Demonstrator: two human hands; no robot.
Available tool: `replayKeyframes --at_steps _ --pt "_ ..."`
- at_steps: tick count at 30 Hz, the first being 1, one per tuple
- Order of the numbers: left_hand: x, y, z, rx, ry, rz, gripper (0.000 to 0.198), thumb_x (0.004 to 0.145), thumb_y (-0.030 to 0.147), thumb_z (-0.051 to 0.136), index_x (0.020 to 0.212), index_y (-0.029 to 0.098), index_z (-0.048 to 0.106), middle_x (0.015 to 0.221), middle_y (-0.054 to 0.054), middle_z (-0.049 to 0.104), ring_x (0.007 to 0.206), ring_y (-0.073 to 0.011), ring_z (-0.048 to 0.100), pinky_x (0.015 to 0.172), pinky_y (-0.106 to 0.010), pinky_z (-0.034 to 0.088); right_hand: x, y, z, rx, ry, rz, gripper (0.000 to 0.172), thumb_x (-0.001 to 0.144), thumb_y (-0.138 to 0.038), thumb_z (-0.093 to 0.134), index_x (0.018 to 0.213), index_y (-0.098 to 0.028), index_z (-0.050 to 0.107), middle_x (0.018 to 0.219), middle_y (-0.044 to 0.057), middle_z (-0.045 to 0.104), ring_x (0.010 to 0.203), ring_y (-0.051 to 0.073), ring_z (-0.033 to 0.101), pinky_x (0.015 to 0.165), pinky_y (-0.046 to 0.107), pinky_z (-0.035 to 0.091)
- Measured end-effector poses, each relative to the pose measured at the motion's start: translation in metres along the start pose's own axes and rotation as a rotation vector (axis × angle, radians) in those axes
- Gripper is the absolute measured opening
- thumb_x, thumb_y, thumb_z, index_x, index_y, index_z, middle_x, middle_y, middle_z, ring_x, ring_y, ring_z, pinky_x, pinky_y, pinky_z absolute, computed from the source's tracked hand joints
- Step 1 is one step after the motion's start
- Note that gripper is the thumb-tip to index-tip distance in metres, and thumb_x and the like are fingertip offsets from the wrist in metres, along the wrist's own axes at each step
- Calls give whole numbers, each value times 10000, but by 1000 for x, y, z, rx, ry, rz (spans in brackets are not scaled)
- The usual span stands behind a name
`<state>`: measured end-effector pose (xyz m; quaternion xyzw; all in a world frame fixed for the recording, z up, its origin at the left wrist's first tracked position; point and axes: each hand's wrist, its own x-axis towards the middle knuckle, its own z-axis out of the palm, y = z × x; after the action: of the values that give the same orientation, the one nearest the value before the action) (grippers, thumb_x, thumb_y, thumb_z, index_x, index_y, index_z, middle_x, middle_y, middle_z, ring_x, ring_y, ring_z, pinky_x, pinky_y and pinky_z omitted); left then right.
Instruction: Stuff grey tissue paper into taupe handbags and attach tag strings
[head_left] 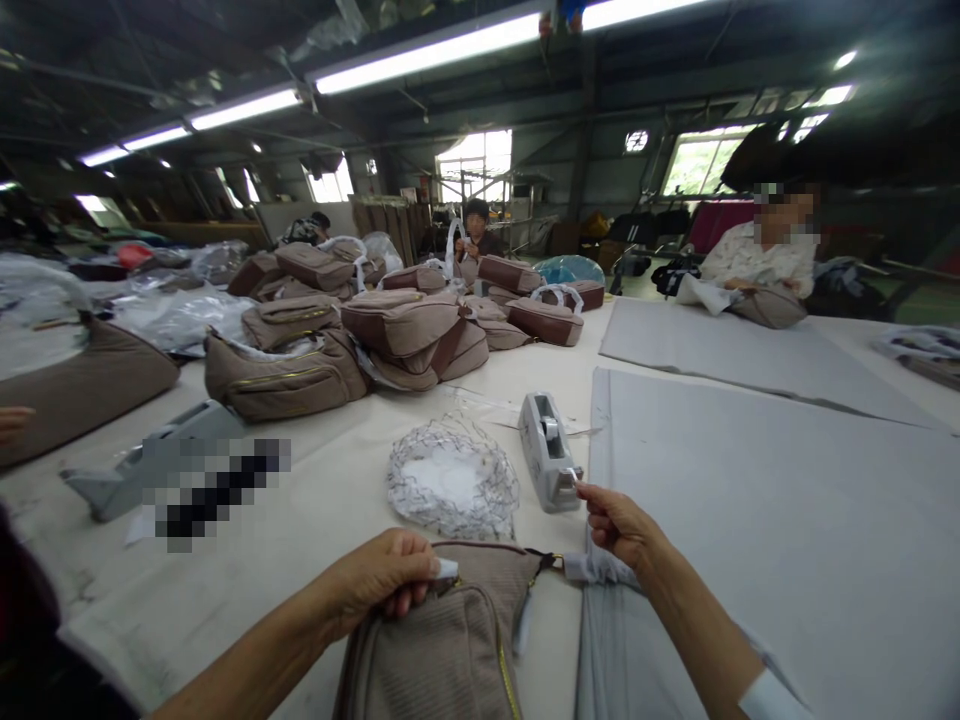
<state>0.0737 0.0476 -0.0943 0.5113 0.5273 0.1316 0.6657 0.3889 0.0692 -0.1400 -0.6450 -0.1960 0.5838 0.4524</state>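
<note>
My left hand (386,580) is closed on the top edge of a taupe ribbed bag (450,650) with a gold zipper, lying at the near edge of the white table (315,560). A small white piece shows at its fingertips. My right hand (619,522) reaches to the grey tape dispenser (549,450) and pinches the tape end at its cutter. Between the hands lies a round pile of coiled white tags (452,478). Under my right forearm is a stack of grey sheets (750,500).
A heap of taupe bags (360,335) fills the table's middle and far side. Another bag (82,385) lies at left by a grey tool (150,460). A person (765,260) works at the far right, two others sit at the back. Clear plastic wrap (180,315) lies at far left.
</note>
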Motion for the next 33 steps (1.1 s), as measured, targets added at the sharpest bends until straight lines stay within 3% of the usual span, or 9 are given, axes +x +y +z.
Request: replayKeyframes --at_steps 7,10,12,14,17,20,26,33 --pt "-6 2 -1 38 9 32 362 632 482 637 607 150 495 502 40 530 366 -41 398 375 -179 179 10 28 5 -146 151 -158 294 664 -290 688 536 -171 452 367 -114 256 332 37 199 341 191 134" --pt "-15 9 -1 102 24 12 355 636 481 625 589 153 495 488 44 526 348 -40 391 363 -187 153 -17 21 4 -172 114 -306 287 606 -370 737 601 -149 555 518 -50 483 477 68 411 423 184 301" --pt "-19 14 -1 146 36 -5 348 632 475 615 564 158 488 438 56 488 329 -40 370 353 -190 139 -46 10 10 -168 17 -350 324 601 -427 753 701 -155 609 745 -11 609 682 92 525 561 170 392" --pt "-21 17 1 151 40 -3 328 627 460 602 558 163 482 420 60 470 324 -45 379 339 -184 160 -78 2 24 -132 -190 -260 362 630 -474 749 743 -162 605 806 7 635 739 106 558 612 181 416" --pt "-20 14 3 118 47 26 294 634 436 584 588 161 490 475 48 507 342 -55 429 327 -173 218 -115 3 55 -70 -500 -43 397 642 -481 760 712 -153 549 707 2 620 568 77 542 488 171 374" --pt "-20 6 4 99 61 59 251 663 402 553 634 157 507 501 45 519 362 -57 451 343 -164 275 -129 16 86 -95 -600 35 422 631 -472 772 694 -141 517 654 -2 610 453 47 499 384 143 287" --pt "-21 -1 5 87 76 99 183 689 329 526 655 149 523 480 46 505 357 -61 441 350 -163 304 -118 31 117 -123 -602 53 430 625 -472 771 710 -127 528 647 -2 617 413 30 489 337 117 262" --pt "-21 -8 6 101 104 157 171 726 313 504 682 150 528 474 40 508 378 -82 463 360 -169 312 -114 41 132 -202 -401 60 416 543 -457 771 650 -122 548 590 -5 611 350 28 457 288 114 239"
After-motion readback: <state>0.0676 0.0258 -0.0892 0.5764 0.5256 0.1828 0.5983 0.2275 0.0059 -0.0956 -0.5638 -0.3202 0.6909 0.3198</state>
